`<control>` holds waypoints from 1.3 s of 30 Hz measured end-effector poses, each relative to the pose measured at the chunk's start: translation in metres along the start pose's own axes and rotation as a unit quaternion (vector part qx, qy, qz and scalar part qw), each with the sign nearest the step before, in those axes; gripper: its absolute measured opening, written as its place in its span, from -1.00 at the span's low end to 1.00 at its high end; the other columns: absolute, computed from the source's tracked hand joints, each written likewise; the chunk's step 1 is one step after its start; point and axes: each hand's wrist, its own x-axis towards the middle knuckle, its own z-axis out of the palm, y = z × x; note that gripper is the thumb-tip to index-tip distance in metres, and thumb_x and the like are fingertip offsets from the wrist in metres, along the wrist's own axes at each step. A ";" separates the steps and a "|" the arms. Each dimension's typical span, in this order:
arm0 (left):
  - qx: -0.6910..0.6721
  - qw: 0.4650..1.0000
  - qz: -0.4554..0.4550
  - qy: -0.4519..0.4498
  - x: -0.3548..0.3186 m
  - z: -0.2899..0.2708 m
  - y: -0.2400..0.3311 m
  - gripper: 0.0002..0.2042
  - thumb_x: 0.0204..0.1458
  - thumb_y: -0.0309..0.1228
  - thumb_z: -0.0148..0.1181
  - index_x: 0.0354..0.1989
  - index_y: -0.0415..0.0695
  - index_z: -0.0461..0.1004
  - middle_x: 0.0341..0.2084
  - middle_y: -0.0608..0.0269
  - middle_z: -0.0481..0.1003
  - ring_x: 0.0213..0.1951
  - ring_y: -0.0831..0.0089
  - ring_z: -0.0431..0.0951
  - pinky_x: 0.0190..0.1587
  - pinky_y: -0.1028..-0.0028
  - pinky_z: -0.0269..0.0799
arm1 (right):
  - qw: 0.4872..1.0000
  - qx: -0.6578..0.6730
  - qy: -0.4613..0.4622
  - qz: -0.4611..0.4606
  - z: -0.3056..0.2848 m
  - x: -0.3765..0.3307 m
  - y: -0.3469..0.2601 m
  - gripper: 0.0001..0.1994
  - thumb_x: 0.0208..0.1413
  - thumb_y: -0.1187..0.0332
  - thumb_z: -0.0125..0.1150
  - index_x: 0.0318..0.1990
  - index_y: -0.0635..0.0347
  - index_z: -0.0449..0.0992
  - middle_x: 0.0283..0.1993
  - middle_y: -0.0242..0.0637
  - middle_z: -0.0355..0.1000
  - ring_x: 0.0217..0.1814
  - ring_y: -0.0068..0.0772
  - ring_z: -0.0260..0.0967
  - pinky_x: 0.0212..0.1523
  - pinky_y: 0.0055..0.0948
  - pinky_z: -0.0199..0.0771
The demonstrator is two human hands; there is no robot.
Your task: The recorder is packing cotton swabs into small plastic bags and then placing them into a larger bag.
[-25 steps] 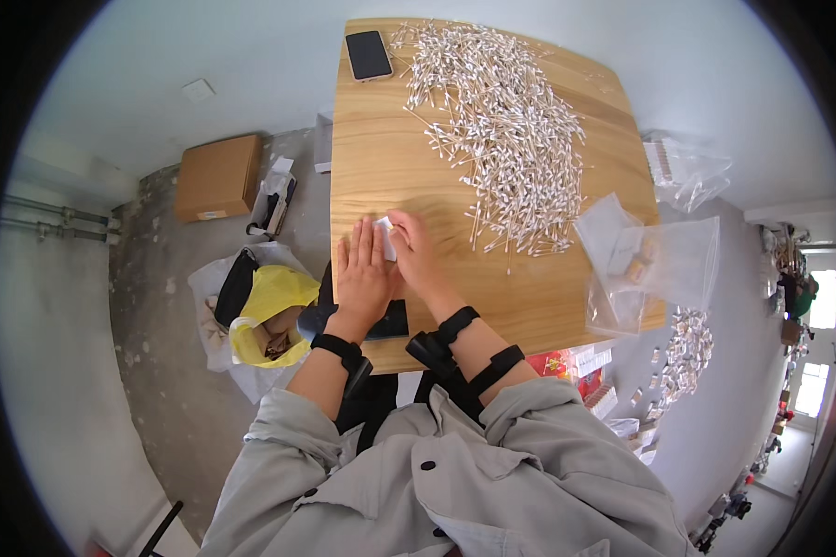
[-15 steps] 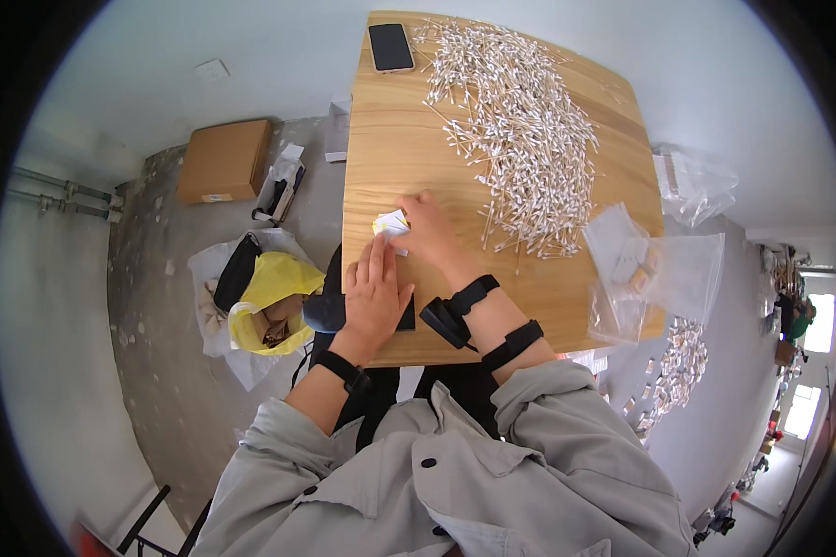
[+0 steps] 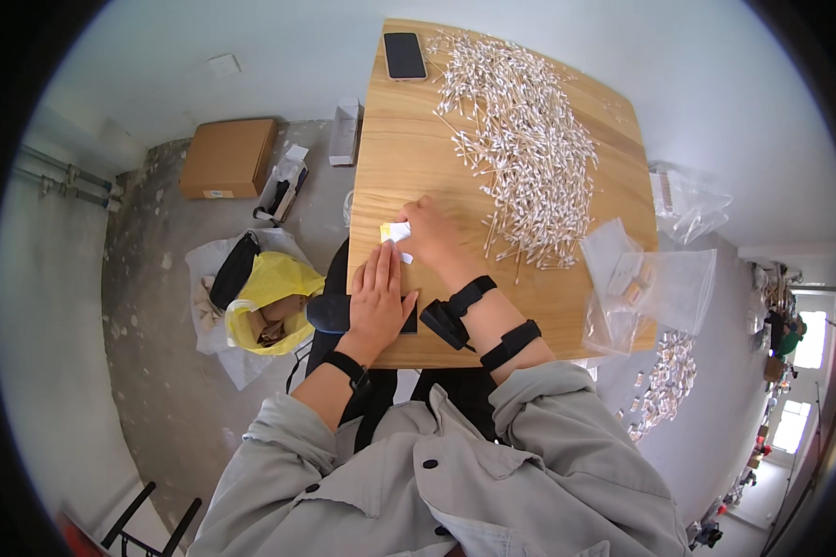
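Observation:
A small white and yellow piece of paper or thin card is at the left part of the wooden table. My right hand curls around its right side, fingers bent and partly hidden from view. Just below it my left hand lies with fingers stretched out, the tips touching the near edge. A little white corner shows between the two hands. Under my left wrist is a dark flat object on the table's near edge. To the right spreads a large heap of cotton swabs.
A phone lies at the far left table corner. Clear plastic bags hang over the right edge. On the floor are a cardboard box, a yellow bag and, to the right, a pile of small packets.
The whole view has shifted slightly. The card sits at a different angle between my hands, with its yellow part showing more on the left. Both hands stay close together.

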 end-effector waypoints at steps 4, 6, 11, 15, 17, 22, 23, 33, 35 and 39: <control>-0.002 1.000 -0.009 0.000 -0.001 0.002 0.002 -0.29 0.04 -0.09 0.04 0.25 -0.37 0.06 0.27 -0.03 0.03 0.30 0.14 0.01 0.28 0.23 -0.05 | 0.999 0.006 -0.043 0.007 -0.003 0.008 0.003 -0.57 -0.37 0.36 0.39 -0.19 0.11 0.48 -0.24 -0.21 0.45 -0.12 -0.21 0.40 -0.11 -0.29 0.41; -0.034 0.999 -0.003 0.013 -0.001 0.001 0.003 -0.30 0.01 -0.15 0.10 0.23 -0.38 0.08 0.26 -0.04 0.04 0.28 0.11 0.04 0.27 0.21 -0.04 | 0.981 0.128 -0.124 0.078 -0.004 0.010 0.013 -0.59 -0.39 0.35 0.43 -0.25 0.15 0.51 -0.27 -0.21 0.46 -0.12 -0.15 0.40 -0.15 -0.27 0.42; -0.048 0.998 -0.007 0.029 -0.003 0.000 -0.001 -0.32 0.01 -0.16 0.10 0.22 -0.38 0.10 0.24 -0.04 0.05 0.28 0.10 0.05 0.27 0.21 -0.03 | 0.996 0.022 -0.089 0.019 -0.003 0.003 0.009 -0.65 -0.37 0.33 0.43 -0.31 0.17 0.53 -0.25 -0.14 0.47 -0.13 -0.10 0.42 -0.15 -0.24 0.42; -0.046 0.998 -0.011 0.032 -0.003 0.000 0.000 -0.34 0.00 -0.17 0.10 0.20 -0.38 0.14 0.23 -0.03 0.07 0.27 0.09 0.05 0.29 0.22 -0.04 | 0.997 -0.010 -0.073 0.035 0.001 -0.001 0.001 -0.64 -0.31 0.31 0.39 -0.26 0.19 0.54 -0.20 -0.10 0.48 -0.12 -0.12 0.42 -0.15 -0.28 0.41; -0.061 0.997 -0.013 0.042 -0.004 0.002 0.000 -0.35 -0.01 -0.19 0.10 0.19 -0.39 0.15 0.23 -0.03 0.08 0.26 0.08 0.06 0.29 0.22 -0.04 | 0.997 -0.013 -0.053 0.046 0.004 -0.004 -0.003 -0.67 -0.30 0.31 0.39 -0.29 0.17 0.54 -0.21 -0.10 0.47 -0.10 -0.11 0.41 -0.14 -0.26 0.41; -0.108 0.992 -0.023 0.061 -0.004 0.002 -0.002 -0.36 -0.07 -0.29 0.16 0.16 -0.40 0.15 0.18 -0.02 0.13 0.22 0.05 0.12 0.27 0.22 0.02 | 0.997 0.013 -0.033 0.063 0.004 -0.011 -0.009 -0.70 -0.27 0.31 0.38 -0.31 0.16 0.54 -0.19 -0.12 0.47 -0.08 -0.12 0.41 -0.14 -0.24 0.42; -0.107 0.992 -0.024 0.063 -0.004 0.002 -0.002 -0.36 -0.07 -0.29 0.16 0.16 -0.40 0.15 0.18 -0.02 0.13 0.22 0.05 0.12 0.27 0.22 0.02 | 0.994 0.043 -0.051 0.082 0.003 -0.012 -0.009 -0.66 -0.30 0.31 0.39 -0.27 0.19 0.54 -0.21 -0.11 0.48 -0.11 -0.09 0.41 -0.14 -0.25 0.41; -0.139 0.986 -0.036 0.081 -0.006 0.000 -0.002 -0.39 -0.14 -0.37 0.18 0.12 -0.38 0.20 0.13 -0.01 0.18 0.18 0.08 0.16 0.26 0.28 0.07 | 0.994 -0.010 -0.004 0.106 0.015 -0.024 -0.019 -0.61 -0.33 0.36 0.37 -0.20 0.15 0.54 -0.22 -0.06 0.49 -0.12 -0.07 0.43 -0.12 -0.26 0.42; -0.182 0.979 -0.055 0.070 -0.007 -0.001 -0.004 -0.39 -0.16 -0.43 0.19 0.13 -0.34 0.19 0.13 -0.02 0.18 0.18 0.08 0.17 0.24 0.28 0.09 | 0.993 0.014 -0.015 0.119 0.016 -0.024 -0.018 -0.60 -0.31 0.34 0.35 -0.18 0.15 0.51 -0.19 -0.07 0.47 -0.10 -0.08 0.42 -0.13 -0.25 0.42; -0.229 0.968 -0.062 0.084 -0.003 -0.007 -0.002 -0.37 -0.19 -0.49 0.21 0.15 -0.29 0.16 0.14 -0.06 0.15 0.17 0.02 0.16 0.23 0.24 0.10 | 0.981 0.165 0.044 0.091 0.026 -0.020 0.013 -0.60 -0.27 0.33 0.31 -0.16 0.16 0.49 -0.21 -0.09 0.48 -0.10 -0.12 0.43 -0.13 -0.27 0.42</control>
